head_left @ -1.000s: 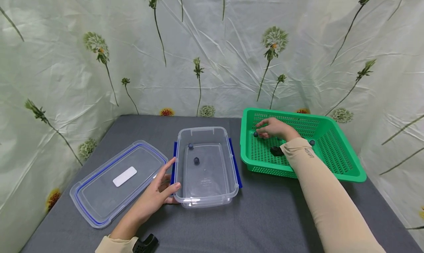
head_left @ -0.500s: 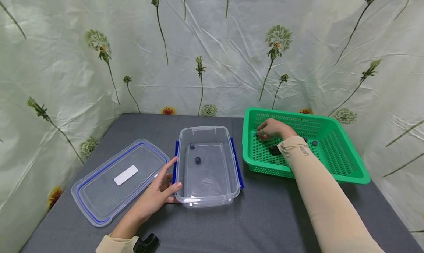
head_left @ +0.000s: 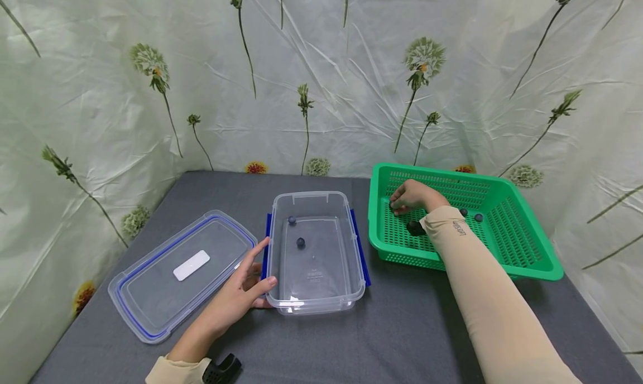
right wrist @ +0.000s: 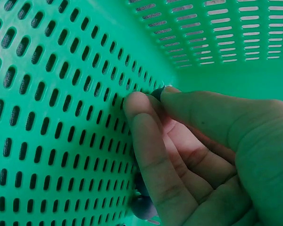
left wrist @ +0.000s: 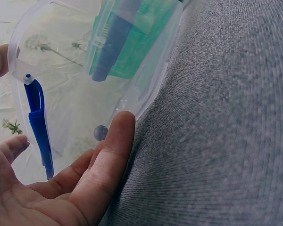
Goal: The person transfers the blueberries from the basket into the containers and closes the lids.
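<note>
My right hand (head_left: pixel 413 197) is inside the green basket (head_left: pixel 522 230), toward its left end. Its thumb and fingertips pinch a blueberry (right wrist: pixel 157 93), mostly hidden by the fingers in the right wrist view. My left hand (head_left: pixel 232 299) rests along the left side of a clear plastic container (head_left: pixel 321 283), fingers extended, thumb by the near corner of its rim. Two blueberries, one farther back (head_left: pixel 292 220) and one nearer (head_left: pixel 300 243), lie on the container floor. In the left wrist view the fingers (left wrist: pixel 104 174) touch its wall beside a blue latch (left wrist: pixel 40 127).
A clear lid (head_left: pixel 150 294) with a blue seal and white label lies left of the container. More blueberries (head_left: pixel 479 217) sit in the basket by the right forearm. Grey cloth (head_left: pixel 392 339) covers the table; a flower-patterned sheet (head_left: pixel 341 105) hangs behind.
The right fingertips have closed around the blueberry that was visible beside them a second ago. The left hand and the container hold their places; the head view has shifted slightly.
</note>
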`<action>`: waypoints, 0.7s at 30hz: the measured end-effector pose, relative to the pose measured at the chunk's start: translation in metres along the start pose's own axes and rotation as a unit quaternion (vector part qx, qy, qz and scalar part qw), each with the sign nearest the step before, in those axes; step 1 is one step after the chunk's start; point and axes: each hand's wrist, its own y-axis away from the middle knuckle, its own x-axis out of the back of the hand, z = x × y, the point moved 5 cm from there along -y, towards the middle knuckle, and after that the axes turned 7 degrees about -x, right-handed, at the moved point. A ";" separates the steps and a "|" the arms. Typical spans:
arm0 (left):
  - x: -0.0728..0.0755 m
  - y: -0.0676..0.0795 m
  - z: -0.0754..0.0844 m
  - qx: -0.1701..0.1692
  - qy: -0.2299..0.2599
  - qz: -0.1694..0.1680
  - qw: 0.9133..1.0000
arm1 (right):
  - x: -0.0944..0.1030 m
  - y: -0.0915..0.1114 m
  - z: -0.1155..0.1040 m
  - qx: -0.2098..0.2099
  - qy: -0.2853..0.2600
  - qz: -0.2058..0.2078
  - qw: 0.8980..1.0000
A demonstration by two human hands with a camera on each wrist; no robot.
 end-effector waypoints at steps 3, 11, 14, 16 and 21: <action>0.000 0.000 0.000 0.000 -0.001 0.000 1.000 | 0.001 0.000 0.001 -0.002 -0.009 0.004 1.000; 0.000 0.000 0.000 -0.001 -0.004 0.000 1.000 | 0.003 0.001 0.002 -0.007 -0.007 0.015 1.000; 0.001 0.000 -0.001 -0.002 -0.006 0.000 1.000 | 0.003 0.002 0.002 -0.002 0.000 0.022 1.000; 0.001 0.000 -0.001 -0.002 -0.006 0.000 1.000 | 0.004 0.004 0.001 0.003 0.004 0.025 1.000; 0.001 -0.001 -0.002 -0.003 -0.001 -0.002 1.000 | 0.007 0.010 0.000 0.011 0.007 0.024 1.000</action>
